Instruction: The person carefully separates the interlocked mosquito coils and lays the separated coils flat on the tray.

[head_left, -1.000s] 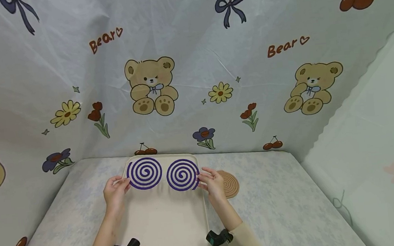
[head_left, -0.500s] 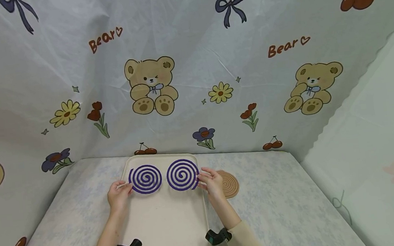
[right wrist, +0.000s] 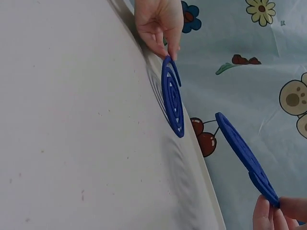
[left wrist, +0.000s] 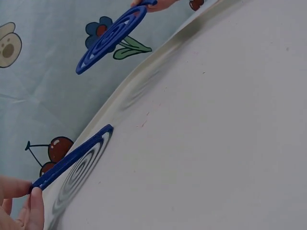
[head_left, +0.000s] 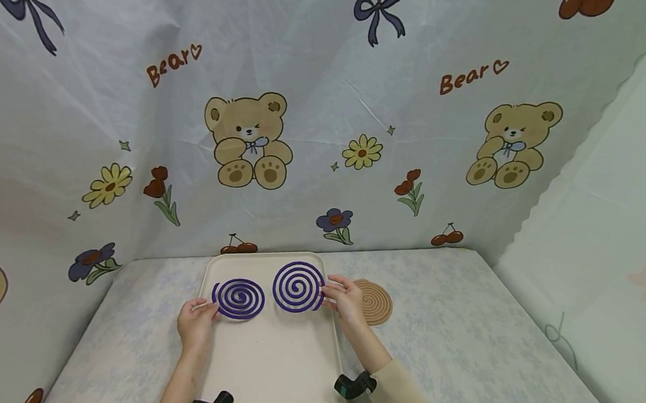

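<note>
Two blue mosquito coils, flat open spirals, hang over the far half of a cream tray point(head_left: 274, 362). My left hand point(head_left: 193, 324) pinches the left coil point(head_left: 239, 299) at its outer edge between thumb and fingertips. That coil tilts nearly flat, close over its shadow in the left wrist view. With thumb and fingers my right hand point(head_left: 347, 300) pinches the other coil point(right wrist: 247, 160) by its outer rim. This right coil faces the head camera more squarely and sits higher above the tray. A gap separates the two coils.
A brown spiral coil point(head_left: 376, 301) lies on the marbled table point(head_left: 459, 344) right of the tray, partly behind my right hand. Behind the tray rises a bear-printed cloth point(head_left: 292, 120). The tray has a low raised rim.
My left hand has come down and slightly right, and its coil has tipped from upright to nearly flat. The right hand and its coil have barely shifted left.
</note>
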`<action>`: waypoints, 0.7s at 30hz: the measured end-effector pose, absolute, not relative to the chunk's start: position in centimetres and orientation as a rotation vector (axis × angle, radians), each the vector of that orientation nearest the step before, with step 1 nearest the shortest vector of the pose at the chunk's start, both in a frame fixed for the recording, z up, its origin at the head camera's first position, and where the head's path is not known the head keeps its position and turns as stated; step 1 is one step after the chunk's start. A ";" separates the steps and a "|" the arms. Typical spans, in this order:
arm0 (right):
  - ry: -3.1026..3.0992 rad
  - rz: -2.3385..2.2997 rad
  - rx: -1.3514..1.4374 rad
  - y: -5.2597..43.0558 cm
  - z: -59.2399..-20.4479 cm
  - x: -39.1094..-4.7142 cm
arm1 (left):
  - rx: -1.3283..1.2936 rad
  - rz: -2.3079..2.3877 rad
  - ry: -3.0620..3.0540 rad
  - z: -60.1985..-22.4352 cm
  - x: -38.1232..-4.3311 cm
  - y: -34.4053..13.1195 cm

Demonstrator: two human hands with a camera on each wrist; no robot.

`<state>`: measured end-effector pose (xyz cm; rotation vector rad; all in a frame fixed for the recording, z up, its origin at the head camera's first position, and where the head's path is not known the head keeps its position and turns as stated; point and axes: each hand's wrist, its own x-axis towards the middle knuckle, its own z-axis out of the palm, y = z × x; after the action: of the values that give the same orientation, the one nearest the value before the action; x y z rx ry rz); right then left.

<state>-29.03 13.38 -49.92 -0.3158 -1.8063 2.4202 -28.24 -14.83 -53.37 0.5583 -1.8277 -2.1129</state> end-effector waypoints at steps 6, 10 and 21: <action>-1.795 2.431 -0.340 13.2 -50.4 -29.5 | 0.584 -2.116 -1.847 -53.0 -28.2 -15.1; -1.788 2.415 -0.334 13.0 -50.7 -29.7 | 0.584 -2.080 -1.894 -52.5 -28.0 -15.3; -1.867 2.398 -0.334 12.1 -52.0 -30.6 | 0.562 -2.118 -1.868 -51.8 -27.5 -15.4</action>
<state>-30.61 12.07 -52.05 -0.3339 -1.8674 2.3975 -27.49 -15.39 -51.81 0.5618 -1.8684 -2.1178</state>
